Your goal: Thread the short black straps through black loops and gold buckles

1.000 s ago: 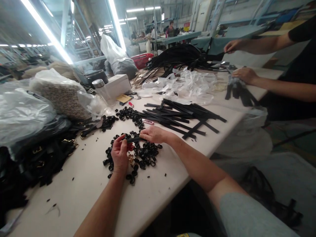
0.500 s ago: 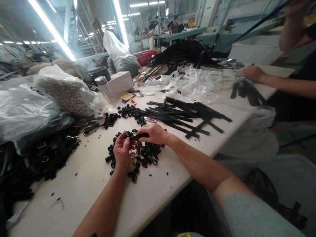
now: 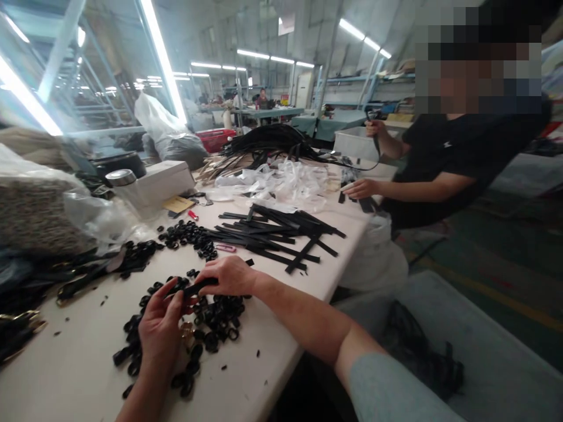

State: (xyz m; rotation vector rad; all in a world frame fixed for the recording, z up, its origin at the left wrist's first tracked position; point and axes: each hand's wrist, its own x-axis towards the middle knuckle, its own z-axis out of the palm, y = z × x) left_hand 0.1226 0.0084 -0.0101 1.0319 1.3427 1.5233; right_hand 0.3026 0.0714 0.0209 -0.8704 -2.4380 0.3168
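Note:
Between my two hands is a black strap [image 3: 200, 287], held low over a heap of small black loops [image 3: 220, 313]. My left hand [image 3: 162, 316] pinches its left end between thumb and fingers. Further along, my right hand [image 3: 229, 274] grips it from above, and a dark end pokes out beyond the knuckles. Gold-coloured metal pieces [image 3: 187, 333] lie among the loops just right of my left hand. Past my hands are a second pile of black loops [image 3: 187, 234], a pink-handled tool [image 3: 226, 248] and a spread of cut black straps [image 3: 281, 231].
Crumpled white plastic [image 3: 281, 181] and a bundle of long black strips [image 3: 272, 140] lie at the back. A steel-lidded jar [image 3: 121, 177] stands by a white box [image 3: 165, 179]. Across the table's right corner, a co-worker [image 3: 448, 158] handles black strips. A translucent bin [image 3: 475, 328] sits below right.
My view has swung right, so the table appears further left and the co-worker is now in view. Both hands still hold the strap above the loops.

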